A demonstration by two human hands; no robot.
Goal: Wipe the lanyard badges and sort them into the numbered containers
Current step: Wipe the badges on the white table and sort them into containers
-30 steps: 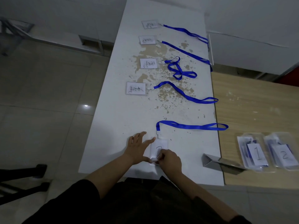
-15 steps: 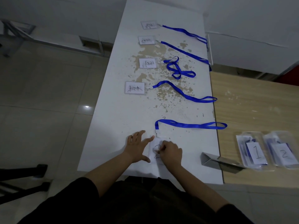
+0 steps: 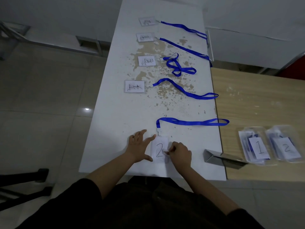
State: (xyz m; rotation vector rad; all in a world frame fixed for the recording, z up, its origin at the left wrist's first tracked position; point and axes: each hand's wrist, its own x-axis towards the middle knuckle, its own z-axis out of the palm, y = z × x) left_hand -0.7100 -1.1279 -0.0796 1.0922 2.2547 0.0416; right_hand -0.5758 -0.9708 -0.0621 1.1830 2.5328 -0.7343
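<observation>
A white badge (image 3: pixel 158 150) marked "2" lies near the table's front edge, and its blue lanyard (image 3: pixel 193 122) trails off to the right. My left hand (image 3: pixel 139 148) lies flat beside it with fingers spread, thumb and forefinger against the badge's left edge. My right hand (image 3: pixel 180 154) is curled and pinches a small pale wipe (image 3: pixel 165 152) against the badge's right side. Several more scribbled badges (image 3: pixel 134 86) with blue lanyards lie farther up the table. Clear containers labelled "1" (image 3: pixel 244 142) and "2" (image 3: pixel 272 134) sit on the wooden table to the right, each holding badges.
The white table (image 3: pixel 115 123) has a patch of peeled, stained surface in its middle. A shiny metal angle piece (image 3: pixel 221 158) lies at the front right, bridging onto the wooden table (image 3: pixel 257 100). Black stand legs (image 3: pixel 24 179) stand on the tiled floor at the left.
My right hand has slid up and then rightward across the badge with the wipe, uncovering the "2". My left hand has stayed in place.
</observation>
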